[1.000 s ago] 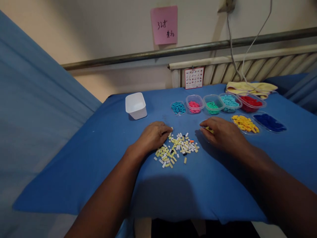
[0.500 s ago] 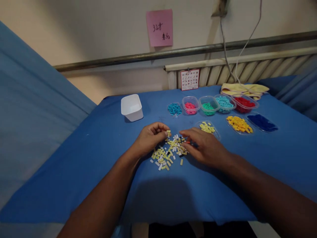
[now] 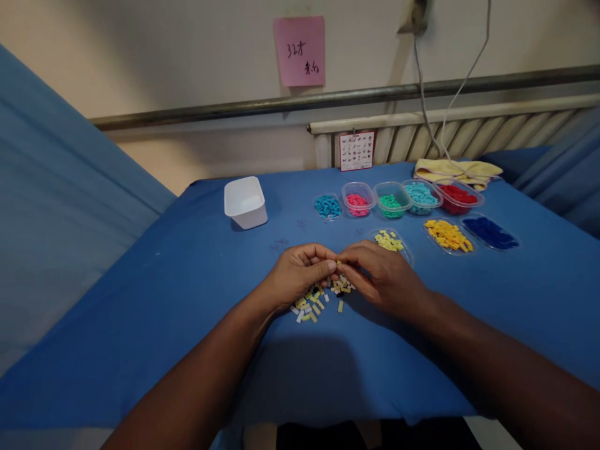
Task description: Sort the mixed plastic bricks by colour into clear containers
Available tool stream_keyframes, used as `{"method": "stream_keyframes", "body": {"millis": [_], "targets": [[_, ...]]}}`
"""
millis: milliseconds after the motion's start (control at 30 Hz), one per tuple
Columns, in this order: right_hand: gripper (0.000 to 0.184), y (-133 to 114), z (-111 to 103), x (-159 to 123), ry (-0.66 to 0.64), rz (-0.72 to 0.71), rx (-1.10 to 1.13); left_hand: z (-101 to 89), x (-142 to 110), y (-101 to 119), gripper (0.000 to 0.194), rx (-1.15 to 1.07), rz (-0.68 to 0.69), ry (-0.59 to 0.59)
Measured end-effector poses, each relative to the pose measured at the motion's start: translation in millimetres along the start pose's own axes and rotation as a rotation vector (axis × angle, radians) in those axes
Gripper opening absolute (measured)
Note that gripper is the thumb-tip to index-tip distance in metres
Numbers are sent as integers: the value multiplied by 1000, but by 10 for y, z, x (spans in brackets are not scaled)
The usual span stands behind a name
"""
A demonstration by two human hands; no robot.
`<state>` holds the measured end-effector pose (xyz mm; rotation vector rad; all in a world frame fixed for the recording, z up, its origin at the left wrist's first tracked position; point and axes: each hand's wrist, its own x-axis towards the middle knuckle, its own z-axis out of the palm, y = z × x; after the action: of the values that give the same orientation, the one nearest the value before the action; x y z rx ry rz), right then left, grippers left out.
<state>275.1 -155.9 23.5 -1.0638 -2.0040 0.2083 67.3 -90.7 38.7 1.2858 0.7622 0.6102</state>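
Observation:
My left hand [image 3: 304, 272] is closed in a pinch above a loose pile of small building bricks [image 3: 313, 308]. A bit of a pale yellow building brick [image 3: 339, 263] shows at its fingertips, mostly hidden by the fingers. My right hand [image 3: 382, 272] meets it from the other side, thumb and fingers drawn together at the same spot; what they grip is covered. The pile is mostly pale yellow and white, with a few dark pieces. Both hands hide its upper part. One yellow brick [image 3: 340, 306] lies apart at the pile's near right.
A white plastic box [image 3: 245, 203] stands at the back left. Clear tubs hold blue [image 3: 327, 206], pink [image 3: 358, 203], green [image 3: 391, 203], light blue [image 3: 422, 195] and red pieces [image 3: 457, 195]. Nearer are trays of pale yellow [image 3: 389, 240], orange-yellow [image 3: 449, 235] and dark blue pieces [image 3: 490, 232].
My left hand has moved right with the yellow brick, and its fingertips now meet those of my right hand. More of the pile is covered. The view has shifted slightly.

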Motion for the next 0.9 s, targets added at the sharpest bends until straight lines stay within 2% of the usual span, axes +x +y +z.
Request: {"method": "stream_keyframes", "body": {"millis": [67,133,200,300,367,467,567,633,767,900], "targets": [[11,-9,-19,12,-8,48,16,-17,2,14,36,13,7,-26],[8,11,-71,27,9,109,11,-77,16,34,39,45,25,10],[8,84,-164,34,57,174,-35,-197,39,49,37,117,86,153],[12,307,-350,2,88,282,-203,-455,65,48,26,337,194,412],[15,490,-461,-50,39,341,-341,-617,62,37,21,533,239,447],[19,700,-558,-134,-81,375,-464,-739,34,22,18,849,338,308],[27,757,-581,-172,-162,380,-518,-713,1,14,21,1025,419,115],[30,734,-573,-170,-159,379,-537,-661,-19,10,25,1081,443,31],[28,656,-526,-145,-114,341,-524,-582,-47,4,30,1154,488,-50],[26,570,-458,-122,-154,300,-489,-552,-41,-14,31,1274,486,-84]]}}
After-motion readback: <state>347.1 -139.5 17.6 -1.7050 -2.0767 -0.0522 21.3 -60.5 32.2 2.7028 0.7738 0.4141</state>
